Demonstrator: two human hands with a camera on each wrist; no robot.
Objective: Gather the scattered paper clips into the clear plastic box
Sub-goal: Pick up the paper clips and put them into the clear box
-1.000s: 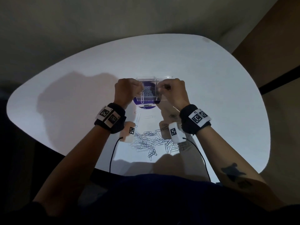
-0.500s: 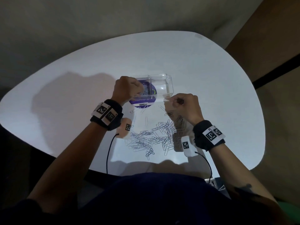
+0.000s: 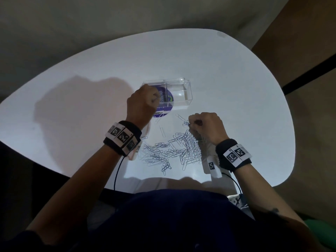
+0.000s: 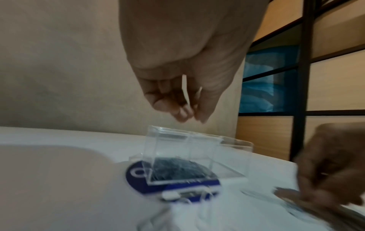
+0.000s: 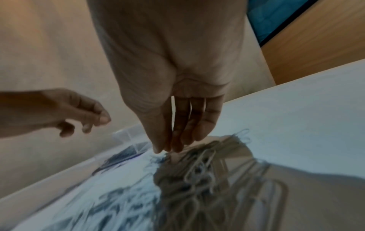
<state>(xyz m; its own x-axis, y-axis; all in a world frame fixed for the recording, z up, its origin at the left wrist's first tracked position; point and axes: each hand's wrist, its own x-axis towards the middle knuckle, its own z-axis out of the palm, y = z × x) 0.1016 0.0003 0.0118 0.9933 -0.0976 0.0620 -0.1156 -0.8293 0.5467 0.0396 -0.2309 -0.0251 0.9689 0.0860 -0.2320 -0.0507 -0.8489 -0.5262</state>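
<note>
The clear plastic box [image 3: 179,93] stands open on the white table [image 3: 236,79], its lid with a blue label [image 3: 163,108] lying toward me. My left hand [image 3: 143,104] hovers over the box's left part, and in the left wrist view its fingertips [image 4: 185,112] hang loosely curled above the box [image 4: 183,156] with nothing seen in them. Scattered paper clips [image 3: 169,150] form a pile near me. My right hand [image 3: 192,123] is at the pile's far right edge, and its bunched fingertips [image 5: 168,145] pinch a few of the paper clips [image 5: 199,171].
A few loose clips [image 3: 162,131] lie between the pile and the box. The table's near edge is just below the pile, against my body. A dark shelf frame [image 4: 304,78] and a wooden wall stand beyond the table on the right.
My right hand has left the box and come back toward me, down onto the pile of clips. My left hand has stayed over the box.
</note>
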